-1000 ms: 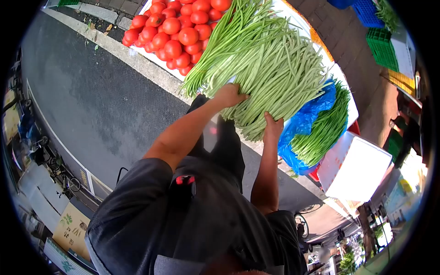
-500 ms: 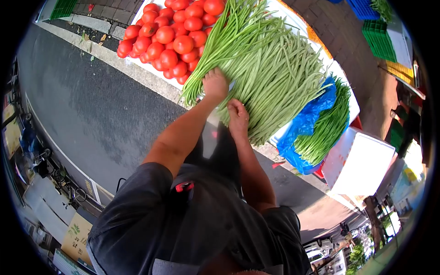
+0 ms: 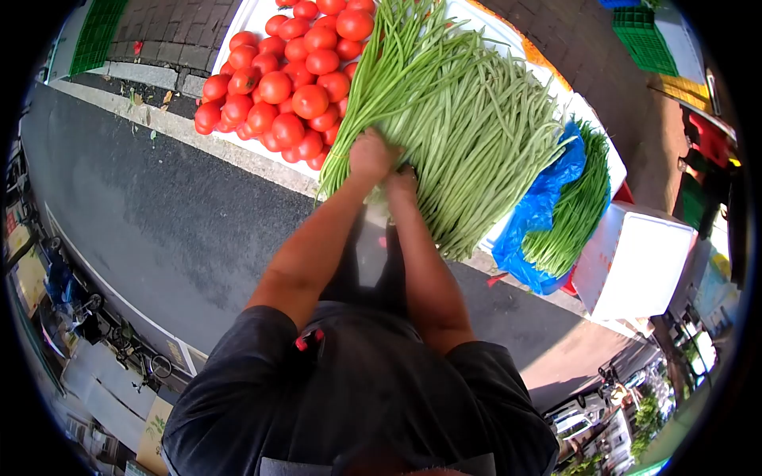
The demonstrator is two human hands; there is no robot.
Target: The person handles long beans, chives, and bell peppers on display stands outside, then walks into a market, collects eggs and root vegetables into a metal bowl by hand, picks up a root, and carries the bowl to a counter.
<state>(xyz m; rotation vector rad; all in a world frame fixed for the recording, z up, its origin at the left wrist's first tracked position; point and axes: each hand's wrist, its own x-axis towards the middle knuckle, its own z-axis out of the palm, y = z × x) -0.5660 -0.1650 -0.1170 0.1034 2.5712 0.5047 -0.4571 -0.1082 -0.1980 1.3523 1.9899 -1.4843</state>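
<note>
My left hand (image 3: pixel 373 156) is closed, knuckles up, at the near ends of a bunch of bright green long stalks (image 3: pixel 381 87). Its fingertips are curled under, and what they hold is hidden. Right against it is my right hand (image 3: pixel 402 184), at the near edge of a broad heap of pale green long beans (image 3: pixel 476 135). Blur and the left hand hide the right hand's fingers. A small dark spot shows by its fingertips, too small to name. Red tomatoes (image 3: pixel 298 75) are piled to the left of the stalks.
A blue plastic bag (image 3: pixel 520 238) with thin green stems (image 3: pixel 567 214) lies right of the beans. Beyond it stands a white foam box (image 3: pixel 639 262). The white display board (image 3: pixel 508 36) borders a curb and asphalt road (image 3: pixel 159 198). Green crates (image 3: pixel 647 40) stand at the back right.
My hands have come together, the right one moving up and left toward the left one, which has shifted slightly down. The view has turned and moved slightly.
</note>
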